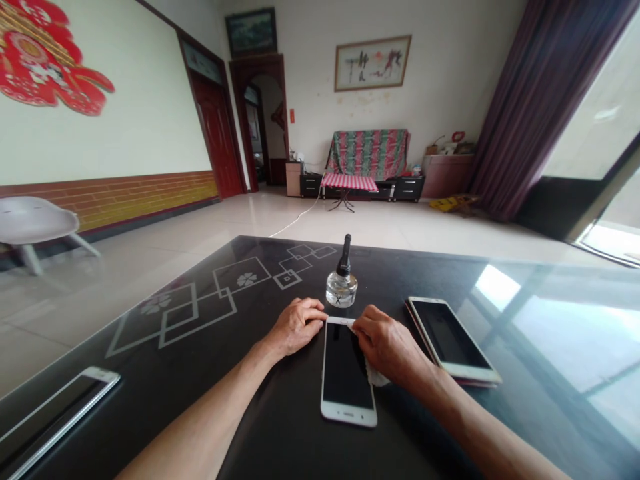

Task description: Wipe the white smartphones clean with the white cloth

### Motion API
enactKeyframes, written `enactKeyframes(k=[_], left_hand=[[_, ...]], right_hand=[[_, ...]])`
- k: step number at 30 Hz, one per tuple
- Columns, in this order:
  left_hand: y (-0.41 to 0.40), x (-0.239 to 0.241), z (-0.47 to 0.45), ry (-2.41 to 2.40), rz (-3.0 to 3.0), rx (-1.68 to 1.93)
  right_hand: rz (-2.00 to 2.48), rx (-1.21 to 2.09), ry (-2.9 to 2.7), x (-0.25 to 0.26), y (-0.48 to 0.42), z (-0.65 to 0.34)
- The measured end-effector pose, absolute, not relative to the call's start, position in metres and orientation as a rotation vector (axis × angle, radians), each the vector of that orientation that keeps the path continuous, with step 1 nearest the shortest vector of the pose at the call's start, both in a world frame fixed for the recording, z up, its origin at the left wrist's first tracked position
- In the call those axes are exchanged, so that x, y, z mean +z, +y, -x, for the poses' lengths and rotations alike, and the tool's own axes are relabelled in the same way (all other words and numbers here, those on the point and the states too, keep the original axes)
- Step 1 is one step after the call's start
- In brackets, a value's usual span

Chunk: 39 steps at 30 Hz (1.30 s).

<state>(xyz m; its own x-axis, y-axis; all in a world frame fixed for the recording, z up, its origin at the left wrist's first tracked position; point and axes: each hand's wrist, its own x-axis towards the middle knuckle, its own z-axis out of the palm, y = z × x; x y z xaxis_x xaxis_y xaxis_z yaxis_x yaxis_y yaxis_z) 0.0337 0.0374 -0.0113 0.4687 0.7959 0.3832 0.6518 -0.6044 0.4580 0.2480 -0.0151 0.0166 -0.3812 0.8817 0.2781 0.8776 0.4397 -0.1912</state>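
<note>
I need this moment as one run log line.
left hand: at middle phone, far-left corner | right hand: at far-right corner, holding white wipe | bottle: upright beyond phone

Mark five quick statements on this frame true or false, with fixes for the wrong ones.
1. The right hand has a white wipe at the right side of the middle phone. True.
2. The left hand is wrapped around the bottle. False: the left hand is at the middle phone's upper left corner.
3. The bottle stands upright beyond the middle phone. True.
4. Only two phones are in view. False: there are three, with a right phone and a left phone, the latter cut off by the picture edge.
5. The tabletop is dark, with pale overlapping squares on its left part. True.
</note>
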Motion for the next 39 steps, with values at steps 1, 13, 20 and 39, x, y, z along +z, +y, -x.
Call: enactKeyframes(k=[1,13,20,39], left_hand=[[0.038,-0.011,-0.034,1.243,-2.469,0.838],[0.039,-0.014,-0.033,1.211,-2.437,0.862],[0.039,-0.016,-0.034,1.215,-2.422,0.89],[0.039,-0.015,-0.037,1.216,-2.486,0.85]], right_hand=[[1.501,0.022,-2.37,0.018,-0.016,-0.248],[1.339,0.08,-2.517,0.027,-0.034,-0.23],[1.41,0.008,-2.303,0.008,-0.017,-0.229],[1.467,-0.002,-2.046,-0.012,-0.005,-0.237]])
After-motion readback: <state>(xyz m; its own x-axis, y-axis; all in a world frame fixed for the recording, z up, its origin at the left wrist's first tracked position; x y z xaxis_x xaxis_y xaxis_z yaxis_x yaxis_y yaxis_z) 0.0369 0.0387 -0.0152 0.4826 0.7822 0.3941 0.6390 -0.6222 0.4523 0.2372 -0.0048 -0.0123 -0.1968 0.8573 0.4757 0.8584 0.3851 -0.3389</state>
